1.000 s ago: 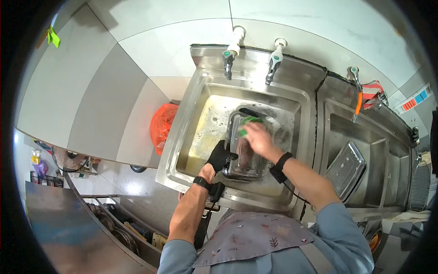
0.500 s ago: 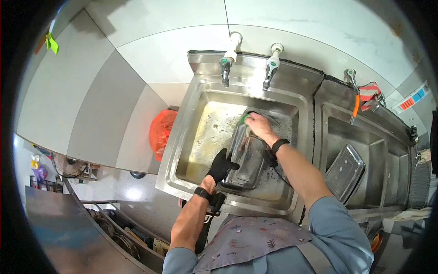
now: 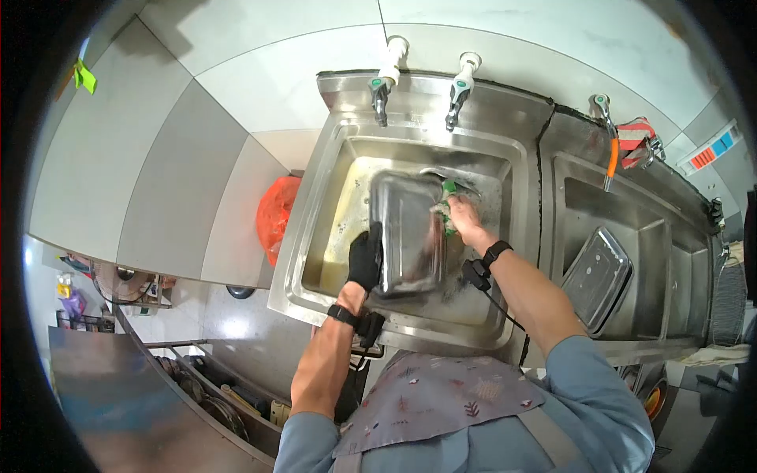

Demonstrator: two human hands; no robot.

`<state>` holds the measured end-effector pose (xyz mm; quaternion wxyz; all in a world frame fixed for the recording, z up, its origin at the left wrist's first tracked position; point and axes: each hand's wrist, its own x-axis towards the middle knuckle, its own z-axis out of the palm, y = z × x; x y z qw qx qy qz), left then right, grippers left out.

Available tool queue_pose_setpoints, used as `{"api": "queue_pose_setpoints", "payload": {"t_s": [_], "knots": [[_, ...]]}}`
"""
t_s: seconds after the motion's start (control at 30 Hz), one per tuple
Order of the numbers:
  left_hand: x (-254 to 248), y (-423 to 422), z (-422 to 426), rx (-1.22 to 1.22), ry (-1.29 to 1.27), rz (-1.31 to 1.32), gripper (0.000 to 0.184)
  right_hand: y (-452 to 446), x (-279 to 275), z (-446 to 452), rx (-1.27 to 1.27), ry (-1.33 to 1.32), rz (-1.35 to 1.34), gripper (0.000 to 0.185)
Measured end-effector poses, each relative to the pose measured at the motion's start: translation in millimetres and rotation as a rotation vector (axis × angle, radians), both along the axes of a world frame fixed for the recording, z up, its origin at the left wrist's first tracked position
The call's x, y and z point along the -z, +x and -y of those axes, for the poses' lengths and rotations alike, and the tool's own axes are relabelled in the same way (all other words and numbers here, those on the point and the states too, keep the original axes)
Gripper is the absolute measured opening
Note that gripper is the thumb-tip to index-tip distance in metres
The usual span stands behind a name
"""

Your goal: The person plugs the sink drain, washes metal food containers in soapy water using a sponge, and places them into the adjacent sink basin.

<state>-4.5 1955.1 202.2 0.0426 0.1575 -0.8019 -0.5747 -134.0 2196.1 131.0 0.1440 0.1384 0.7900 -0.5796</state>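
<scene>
A rectangular metal tray (image 3: 410,236), slightly blurred, is held up over the left sink basin (image 3: 335,260), which has soapy, yellowish water in it. My left hand (image 3: 365,258), in a black glove, grips the tray's left edge. At the tray's right edge, my right hand (image 3: 465,219) is bare and closed round a green and pale scrubber (image 3: 449,206). Black straps with small devices circle both wrists. Behind the tray, part of another dark rim shows in the water.
Two taps (image 3: 380,98) (image 3: 457,98) stand above the left basin. Another metal tray (image 3: 599,280) leans in the right basin, below a tap with an orange hose (image 3: 613,162). An orange-red bag (image 3: 276,219) hangs left of the sink.
The tray has been lifted and turned, its flat underside now showing. My left hand has moved up and left along with it. The scrubber has shifted from inside the tray to its right edge.
</scene>
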Motion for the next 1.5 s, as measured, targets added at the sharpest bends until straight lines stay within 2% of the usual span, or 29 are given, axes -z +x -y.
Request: {"api": "queue_pose_setpoints", "payload": {"t_s": [0.03, 0.1, 0.17, 0.2, 0.3, 0.4, 0.47, 0.5, 0.53, 0.6, 0.67, 0.73, 0.8, 0.83, 0.87, 0.9, 0.93, 0.97, 1.03, 1.1, 1.13, 1.2, 1.23, 1.27, 1.3, 1.33, 1.4, 1.43, 1.5], "knots": [[-1, -1, 1, -0.057, 0.06, 0.005, 0.056, 7, 1, 4, -0.124, 0.005, 0.04, 0.058], [-4, -7, -1, -0.096, 0.012, -0.196, 0.055, 42, -38, 25, -0.163, 0.164, -0.049, 0.056], [-3, -10, 1, -0.147, 0.103, -0.138, 0.054, 58, -49, 35, -0.243, 0.275, -0.133, 0.051], [4, -12, 4, -0.125, -0.027, -0.207, 0.043, 65, -61, 38, -0.243, 0.271, -0.14, 0.051], [5, -13, -2, -0.143, -0.176, -0.31, 0.037, 84, -70, 42, -0.298, 0.257, -0.043, 0.052], [4, -16, -10, -0.175, 0.087, -0.299, 0.036, 98, -66, 45, -0.309, 0.223, 0.005, 0.05], [-10, -16, -23, -0.343, 0.672, -0.361, 0.042, 116, -81, 53, -0.294, 0.214, 0.0, 0.045], [-17, -15, -27, -0.333, 0.673, -0.359, 0.042, 122, -85, 56, -0.352, 0.274, -0.1, 0.043], [-20, -15, -31, -0.344, 0.352, -0.443, 0.042, 130, -90, 59, -0.41, 0.336, -0.201, 0.041], [-29, -16, -39, -0.34, 0.036, -0.526, 0.041, 153, -104, 65, -0.435, 0.336, -0.392, 0.035], [-34, -16, -42, -0.375, 0.611, -0.421, 0.042, 173, -98, 72, -0.319, 0.341, -0.498, 0.036], [-16, -20, -35, -0.364, 0.528, -0.491, 0.041, 167, -92, 66, -0.316, 0.378, -0.514, 0.037], [-5, -23, -22, -0.42, 0.794, -0.402, 0.041, 149, -52, 61, -0.314, 0.411, -0.53, 0.037], [6, -27, -11, -0.448, 0.814, -0.355, 0.043, 129, -3, 59, -0.295, 0.254, -0.554, 0.038], [3, -19, 1, -0.354, 0.69, -0.313, 0.046, 120, 5, 51, -0.266, -0.191, -0.434, 0.037], [-2, -16, 4, -0.326, 0.716, -0.323, 0.048, 112, 13, 42, -0.149, -0.772, -0.262, 0.036], [-9, -12, 6, -0.301, 0.742, -0.336, 0.05, 105, 22, 34, -0.012, -1.177, -0.094, 0.036], [-22, -8, 7, -0.306, 0.739, -0.343, 0.05, 88, 42, 22, -0.121, -1.091, -0.159, 0.029], [-44, 2, 9, -0.339, 0.743, -0.242, 0.054, 73, 28, 10, -0.235, -1.003, -0.225, 0.025], [-35, 10, 31, -0.201, 0.765, -0.157, 0.055, 86, -49, -8, -0.359, -0.117, -0.003, 0.026], [-42, 13, 33, -0.172, 0.757, -0.143, 0.055, 82, -55, -12, -0.362, -0.118, -0.009, 0.026], [-52, 24, 28, -0.184, 0.719, -0.091, 0.057, 81, -65, -19, -0.526, 0.391, -0.271, 0.029], [-56, 24, 24, -0.182, 0.793, -0.128, 0.059, 76, -57, -20, -0.525, 0.388, -0.278, 0.029], [-59, 24, 23, -0.18, 0.868, -0.165, 0.061, 68, -36, -20, -0.465, 0.484, -0.471, 0.03], [-49, 24, 29, -0.173, 0.766, -0.144, 0.064, 62, -25, -19, -0.4, 0.58, -0.663, 0.032], [-51, 25, 29, -0.174, 0.765, -0.149, 0.064, 64, -40, -18, -0.401, 0.579, -0.668, 0.032], [-59, 27, 25, -0.103, 0.675, -0.138, 0.064, 82, -108, -18, -0.14, -0.69, 0.116, 0.04], [-43, 21, 28, -0.131, 0.738, -0.128, 0.063, 91, -130, -22, -0.172, -0.854, 0.182, 0.038], [-27, 15, 28, -0.129, 0.824, -0.099, 0.062, 102, -134, -25, -0.208, -0.892, 0.161, 0.035]]}}
